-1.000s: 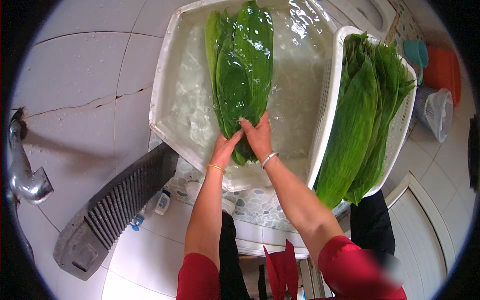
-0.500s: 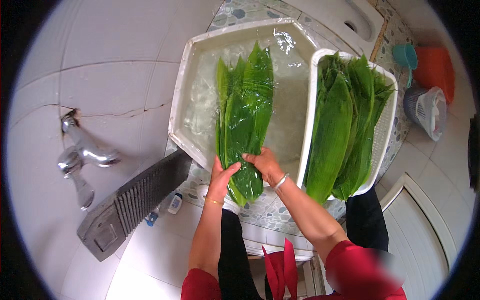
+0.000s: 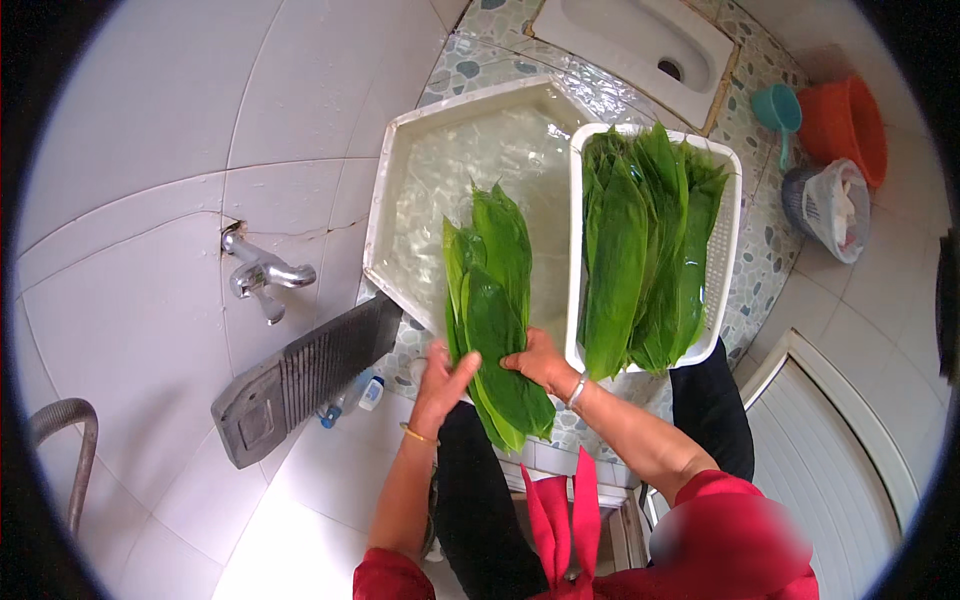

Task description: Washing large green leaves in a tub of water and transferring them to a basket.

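Observation:
A bundle of long green leaves (image 3: 490,310) hangs over the near rim of a white angular basin (image 3: 376,205) of water, its far tips over the water. My right hand (image 3: 543,362) grips the bundle's right edge, thumb on top and fingers partly hidden underneath. My left hand (image 3: 440,388) is at the left edge, its thumb against the leaves and its slightly blurred fingers spread apart beside them. Right of the bundle, a white perforated basket (image 3: 724,255) holds a thick pile of similar wet leaves (image 3: 645,260), resting partly over the basin's side.
A dark ridged washboard (image 3: 300,370) leans at the basin's near left, below a wall tap (image 3: 270,274). Small bottles (image 3: 371,393) stand behind it. A squat toilet (image 3: 640,45) lies beyond. At right are a teal dipper (image 3: 777,107), an orange bucket (image 3: 850,125) and a lined bin (image 3: 830,210).
The leaf bundle has come nearer to me, its lower ends now past the basin's rim. My left hand has loosened from beneath its edge. The whole view has shifted.

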`<state>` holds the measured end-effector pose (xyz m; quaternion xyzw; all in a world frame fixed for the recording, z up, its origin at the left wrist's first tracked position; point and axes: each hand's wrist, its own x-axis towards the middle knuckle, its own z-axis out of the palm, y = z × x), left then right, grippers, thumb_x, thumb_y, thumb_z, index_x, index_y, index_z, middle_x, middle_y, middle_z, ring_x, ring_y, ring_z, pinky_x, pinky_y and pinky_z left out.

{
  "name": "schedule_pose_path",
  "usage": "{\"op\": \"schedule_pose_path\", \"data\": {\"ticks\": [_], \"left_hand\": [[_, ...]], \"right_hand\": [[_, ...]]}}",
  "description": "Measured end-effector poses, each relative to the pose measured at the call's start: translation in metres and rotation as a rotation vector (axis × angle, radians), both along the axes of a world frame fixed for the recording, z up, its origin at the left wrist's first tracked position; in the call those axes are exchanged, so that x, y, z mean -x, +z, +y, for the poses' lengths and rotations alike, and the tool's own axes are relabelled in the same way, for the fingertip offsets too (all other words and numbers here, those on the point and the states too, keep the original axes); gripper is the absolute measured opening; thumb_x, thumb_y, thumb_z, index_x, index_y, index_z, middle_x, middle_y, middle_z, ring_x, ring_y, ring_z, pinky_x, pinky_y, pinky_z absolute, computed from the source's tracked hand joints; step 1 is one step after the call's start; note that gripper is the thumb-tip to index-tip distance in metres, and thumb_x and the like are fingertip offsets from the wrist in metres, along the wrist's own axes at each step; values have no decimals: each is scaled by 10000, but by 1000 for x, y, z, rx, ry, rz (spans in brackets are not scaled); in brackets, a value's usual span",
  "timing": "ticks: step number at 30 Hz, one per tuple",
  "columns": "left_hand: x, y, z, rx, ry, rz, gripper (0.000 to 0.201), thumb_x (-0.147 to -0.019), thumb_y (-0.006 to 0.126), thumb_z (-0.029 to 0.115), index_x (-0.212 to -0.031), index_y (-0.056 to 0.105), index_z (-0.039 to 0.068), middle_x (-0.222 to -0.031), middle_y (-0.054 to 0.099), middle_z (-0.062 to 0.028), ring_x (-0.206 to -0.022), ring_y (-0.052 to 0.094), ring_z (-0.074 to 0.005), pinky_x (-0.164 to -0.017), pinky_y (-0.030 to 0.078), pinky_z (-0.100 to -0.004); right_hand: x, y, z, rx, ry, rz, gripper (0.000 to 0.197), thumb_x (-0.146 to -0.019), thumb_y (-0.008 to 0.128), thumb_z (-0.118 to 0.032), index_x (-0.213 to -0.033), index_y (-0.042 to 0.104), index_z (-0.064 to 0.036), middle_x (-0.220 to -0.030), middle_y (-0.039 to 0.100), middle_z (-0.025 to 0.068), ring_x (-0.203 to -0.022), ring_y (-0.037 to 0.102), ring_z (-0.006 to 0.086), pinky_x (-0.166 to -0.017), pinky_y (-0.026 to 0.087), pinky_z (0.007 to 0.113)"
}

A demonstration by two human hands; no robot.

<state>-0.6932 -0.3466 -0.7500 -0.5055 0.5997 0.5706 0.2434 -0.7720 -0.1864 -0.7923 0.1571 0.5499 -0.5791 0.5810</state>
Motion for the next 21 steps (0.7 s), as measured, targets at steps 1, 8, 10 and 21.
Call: {"op": "schedule_pose_path", "data": {"ticks": [1,8,10,21], "left_hand": [[2,0,-2,278,-170,-182,645,-762,665,192,-1235,285,-27,-1144,472,-121,-969,510,-186,-802,443,-306],[111,17,47,351,-508,88,588,-716,622,489,-903,541,-62,-920,582,-256,-897,565,-354,-784,439,-385],[112,-11,55,471,-590,-184,524,-695,631,434,-884,559,-49,-892,604,-224,-891,558,-387,-783,436,-414],[108,-71,34,119,458,93,49,-701,561,21,-738,530,21,-623,518,-38,-513,465,-142,-462,375,-294]], "right_hand": [[-4,6,6,-6,37,96,370,-665,625,21,-1024,539,40,-863,625,130,-737,610,215,-677,496,302],[3,71,21,-186,541,586,305,-608,607,-48,-851,487,93,-717,560,294,-726,566,429,-646,468,457],[-1,78,22,-202,591,586,306,-606,604,-46,-850,483,93,-700,562,288,-703,568,429,-639,471,460],[12,64,57,-246,638,618,348,-634,579,-25,-934,416,42,-682,562,254,-685,558,431,-623,454,491]]}}
